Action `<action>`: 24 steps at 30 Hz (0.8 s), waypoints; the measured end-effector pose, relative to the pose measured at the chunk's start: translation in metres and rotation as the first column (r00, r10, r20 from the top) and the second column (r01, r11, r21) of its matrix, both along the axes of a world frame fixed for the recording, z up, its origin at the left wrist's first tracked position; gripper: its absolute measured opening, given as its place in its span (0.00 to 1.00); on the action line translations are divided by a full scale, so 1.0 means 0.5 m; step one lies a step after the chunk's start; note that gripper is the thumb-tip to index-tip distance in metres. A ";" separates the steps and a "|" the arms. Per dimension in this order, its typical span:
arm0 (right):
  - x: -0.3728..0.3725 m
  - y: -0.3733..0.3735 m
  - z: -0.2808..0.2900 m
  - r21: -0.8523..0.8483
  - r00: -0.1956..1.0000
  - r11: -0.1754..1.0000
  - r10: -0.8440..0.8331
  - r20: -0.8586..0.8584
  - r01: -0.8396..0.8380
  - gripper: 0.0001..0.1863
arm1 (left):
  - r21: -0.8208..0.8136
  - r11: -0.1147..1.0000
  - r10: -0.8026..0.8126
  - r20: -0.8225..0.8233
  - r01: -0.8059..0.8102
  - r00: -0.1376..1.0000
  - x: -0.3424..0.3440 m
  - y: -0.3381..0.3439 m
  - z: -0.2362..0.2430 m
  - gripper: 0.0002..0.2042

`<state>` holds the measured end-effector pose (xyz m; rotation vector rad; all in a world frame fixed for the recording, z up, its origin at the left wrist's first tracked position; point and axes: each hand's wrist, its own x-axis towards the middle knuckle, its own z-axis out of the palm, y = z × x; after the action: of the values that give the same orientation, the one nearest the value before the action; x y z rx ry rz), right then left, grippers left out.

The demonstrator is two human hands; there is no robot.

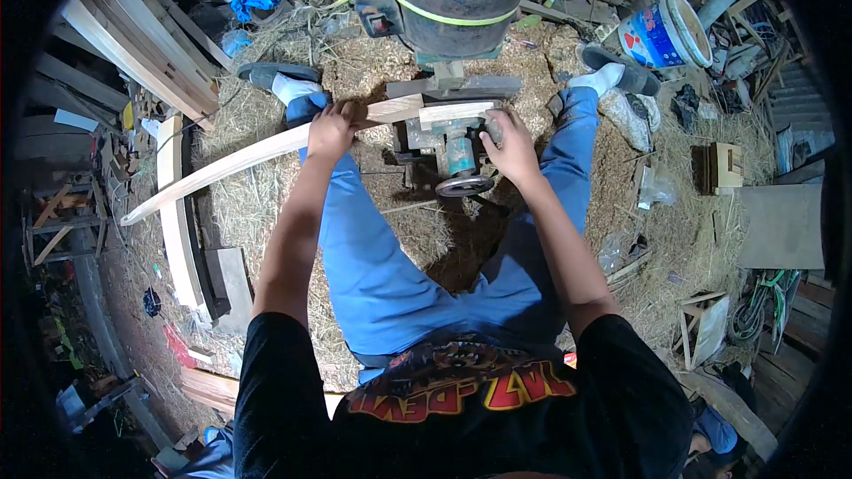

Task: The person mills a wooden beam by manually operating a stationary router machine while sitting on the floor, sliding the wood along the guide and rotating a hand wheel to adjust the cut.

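A long, curved wooden piece [240, 155] runs from the left toward the machine in front of me. My left hand [331, 130] is closed around it near its far end, above my left knee. At the machine's small work table lies a short, pale wooden block [457, 113], close to the tip of the curved piece. My right hand [509, 144] has its fingers curled at the block's right end, the thumb lower down beside the teal post [460, 153]. Below the post is a round handwheel [464, 185]. What the right fingertips press on is partly hidden.
A dark machine housing [461, 0] with a yellow band stands ahead. Curved boards [146, 31] lean at the far left, and a straight beam [177, 213] lies nearer. At right are a paint bucket [666, 33] and a small wooden box [723, 167]. Shavings and straw cover the floor.
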<state>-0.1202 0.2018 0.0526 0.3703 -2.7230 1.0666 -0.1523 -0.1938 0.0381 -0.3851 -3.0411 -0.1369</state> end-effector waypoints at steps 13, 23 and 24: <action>0.021 -0.063 0.029 -0.023 0.964 0.982 0.179 -0.198 -0.187 0.14 | 0.186 0.973 0.170 -0.170 -0.138 0.971 0.078 -0.157 0.015 0.36; -0.060 -0.329 0.054 0.062 0.867 0.865 0.497 0.014 -0.497 0.19 | 0.185 0.814 0.579 -0.165 -0.551 0.799 0.170 -0.328 -0.036 0.42; -0.067 -0.364 0.053 0.043 0.861 0.860 0.504 0.074 -0.508 0.20 | 0.197 0.805 0.589 -0.160 -0.560 0.792 0.178 -0.340 -0.049 0.41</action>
<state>-0.1536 0.0197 0.0791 1.1354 -2.7832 1.1178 -0.0635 -0.3639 0.0135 0.5156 -2.7555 -0.2474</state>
